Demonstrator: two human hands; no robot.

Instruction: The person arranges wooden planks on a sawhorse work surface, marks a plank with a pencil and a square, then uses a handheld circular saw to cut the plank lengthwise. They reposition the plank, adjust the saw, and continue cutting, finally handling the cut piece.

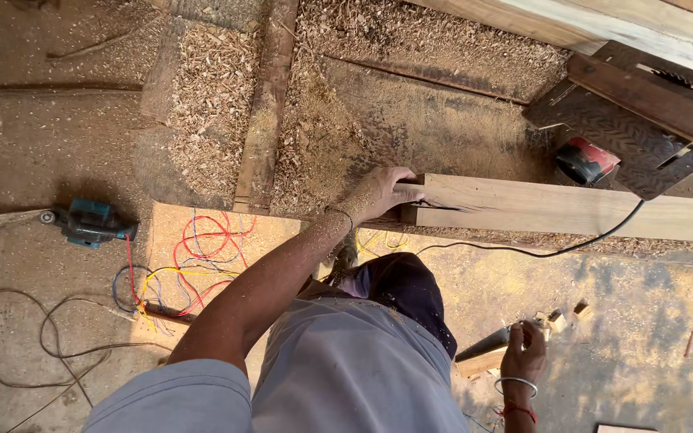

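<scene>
Your left hand (380, 195) sits near the middle of the frame, fingers wrapped over the squared end of a long pale wooden beam (563, 210), gripping it where a dark crack splits the end grain. The beam is smooth-planed, rectangular in section, and runs off the right edge of the frame, so you cannot see its far end. Your right hand (523, 353) is at the lower right, closed around a dark tapered tool (484, 345) whose pointed end angles toward the lower middle; its make is hard to tell, and the hand is well apart from the beam. A thin metal bangle circles each wrist. Above the beam at the upper right lies a dark patterned metal saw table (611, 132) with a toothed blade partly hidden by a brown wooden strip, and a red and black motor (585, 160) just beside it; a black cord (523, 250) loops down under the beam. Coarse wood shavings and fine sawdust cover the floor across the top. At the left, a teal power tool (90, 222) rests near a tangle of red, yellow and blue wires (190, 273). Your grey shirt hides the lower middle.
</scene>
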